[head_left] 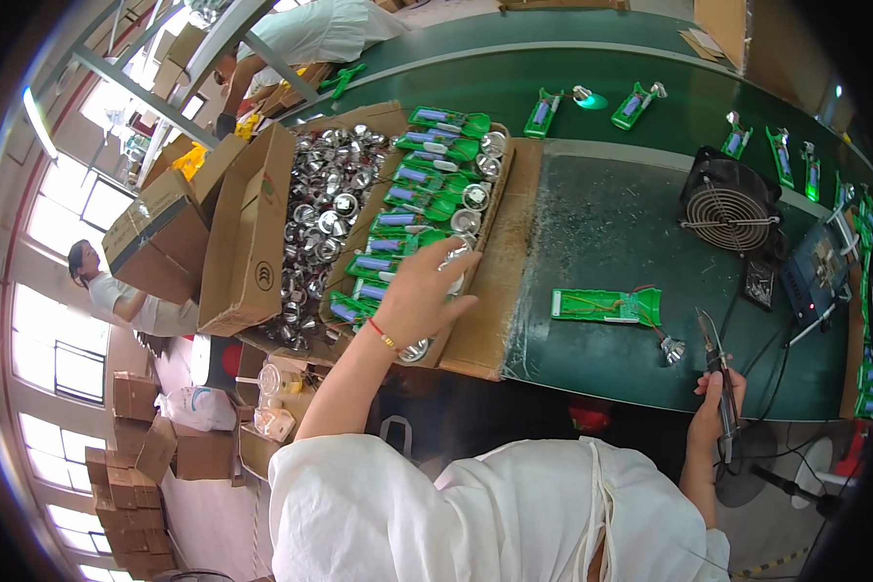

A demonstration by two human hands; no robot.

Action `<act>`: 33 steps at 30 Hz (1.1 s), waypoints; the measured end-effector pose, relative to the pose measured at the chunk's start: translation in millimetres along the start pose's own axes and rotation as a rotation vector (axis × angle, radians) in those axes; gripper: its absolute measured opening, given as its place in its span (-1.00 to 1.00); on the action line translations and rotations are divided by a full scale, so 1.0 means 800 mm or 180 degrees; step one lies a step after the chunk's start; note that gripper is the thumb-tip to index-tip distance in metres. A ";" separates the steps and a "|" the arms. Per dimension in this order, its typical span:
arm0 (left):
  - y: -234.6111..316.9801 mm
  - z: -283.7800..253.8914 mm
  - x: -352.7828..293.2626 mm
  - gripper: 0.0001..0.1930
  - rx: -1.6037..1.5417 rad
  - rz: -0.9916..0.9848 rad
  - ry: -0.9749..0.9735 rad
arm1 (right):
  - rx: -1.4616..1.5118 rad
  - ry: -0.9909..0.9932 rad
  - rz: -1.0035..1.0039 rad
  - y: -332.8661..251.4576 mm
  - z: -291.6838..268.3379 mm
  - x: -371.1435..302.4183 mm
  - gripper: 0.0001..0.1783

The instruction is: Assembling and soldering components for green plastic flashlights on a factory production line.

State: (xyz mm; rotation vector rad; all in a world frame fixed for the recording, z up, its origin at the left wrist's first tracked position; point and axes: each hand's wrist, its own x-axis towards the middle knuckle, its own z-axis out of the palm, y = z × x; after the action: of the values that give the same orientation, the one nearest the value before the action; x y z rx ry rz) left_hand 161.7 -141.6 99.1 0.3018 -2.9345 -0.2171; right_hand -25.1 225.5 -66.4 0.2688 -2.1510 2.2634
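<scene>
My left hand (420, 291) reaches into a shallow cardboard tray (502, 242) and rests with fingers spread on a row of green flashlight shells (419, 194) with silver reflectors; whether it grips one I cannot tell. A red and yellow bracelet sits on that wrist. My right hand (716, 403) is closed on a soldering iron (716, 359), tip pointing up over the green mat. One green shell (606, 306) with wires and a small reflector (673, 349) lies on the mat between the hands.
A cardboard box of loose silver reflectors (325, 209) stands left of the tray. A small black fan (729, 206) and a soldering station (821, 272) sit at the right. More green shells (543, 112) lie on the conveyor belt. Other people work at the far left.
</scene>
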 end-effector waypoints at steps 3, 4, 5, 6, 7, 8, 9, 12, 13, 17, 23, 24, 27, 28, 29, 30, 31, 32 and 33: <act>-0.044 -0.016 -0.019 -0.48 0.0928 -0.0556 -0.0201 | -0.0084 0.0030 -0.0030 -0.002 0.001 0.003 -0.76; -0.057 -0.024 -0.019 -0.48 0.1018 -0.0662 -0.0155 | -0.0156 0.0076 -0.0008 -0.005 0.002 0.006 -0.77; -0.069 -0.035 -0.021 -0.48 0.1138 -0.0790 -0.0103 | -0.0145 0.0114 0.0019 -0.009 0.004 0.006 -0.78; -0.084 -0.039 -0.021 -0.48 0.1039 -0.0858 -0.0009 | -0.0166 0.0106 0.0014 -0.006 0.001 0.008 -0.77; -0.095 -0.044 -0.023 -0.47 0.1011 -0.0929 -0.0093 | -0.0187 0.0100 0.0008 -0.002 -0.002 0.009 -0.77; -0.099 -0.049 -0.022 -0.45 0.0985 -0.0996 -0.0176 | -0.0158 0.0127 0.0006 -0.001 -0.004 0.009 -0.75; -0.106 -0.052 -0.022 -0.44 0.0906 -0.1129 -0.0275 | -0.0079 0.0133 0.0011 0.000 -0.003 0.009 -0.75; -0.127 -0.057 -0.013 -0.26 0.0473 -0.1217 -0.0489 | 0.0010 0.0185 0.0028 0.007 -0.005 0.008 -0.74; -0.133 -0.055 -0.007 -0.18 0.0613 -0.1318 -0.0298 | 0.0005 0.0219 0.0020 0.008 -0.005 0.009 -0.74; -0.166 -0.057 0.024 -0.01 0.1363 -0.1666 0.0644 | 0.0020 0.0213 0.0007 0.004 -0.002 0.007 -0.73; -0.252 -0.071 0.021 -0.47 0.3620 -0.2442 0.0747 | -0.0011 0.0160 0.0080 0.007 -0.006 0.007 -0.73; -0.271 -0.079 0.011 -0.16 0.4092 -0.2339 0.1075 | -0.0016 0.0157 0.0091 0.006 -0.005 0.007 -0.73; -0.274 -0.093 -0.004 -0.53 0.3428 -0.3206 0.0409 | 0.0043 0.0228 0.0064 0.002 -0.004 0.006 -0.75; -0.282 -0.096 -0.008 -0.53 0.3426 -0.3202 0.0399 | 0.0062 0.0197 0.0069 0.003 -0.005 0.006 -0.75; -0.293 -0.103 -0.016 -0.51 0.3171 -0.3199 0.0352 | 0.0090 0.0142 0.0072 0.003 -0.005 0.007 -0.75; -0.301 -0.108 -0.019 -0.48 0.2905 -0.3174 0.0307 | 0.0079 0.0138 0.0077 0.004 -0.005 0.007 -0.75; -0.307 -0.110 -0.022 -0.46 0.3235 -0.3018 0.0481 | 0.0101 0.0132 0.0094 0.005 -0.003 0.008 -0.76; -0.303 -0.113 -0.020 -0.47 0.3272 -0.2915 0.0501 | 0.0086 0.0152 0.0113 0.005 -0.006 0.008 -0.76; -0.296 -0.122 -0.021 -0.47 0.3319 -0.2814 0.0522 | 0.0046 0.0170 0.0128 0.005 -0.007 0.007 -0.76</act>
State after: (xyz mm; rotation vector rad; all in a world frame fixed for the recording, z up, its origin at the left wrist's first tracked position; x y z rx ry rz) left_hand 241.0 -379.6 152.3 1.6009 -2.2600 1.1729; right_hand -32.1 230.4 -69.9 0.1647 -2.1340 2.2806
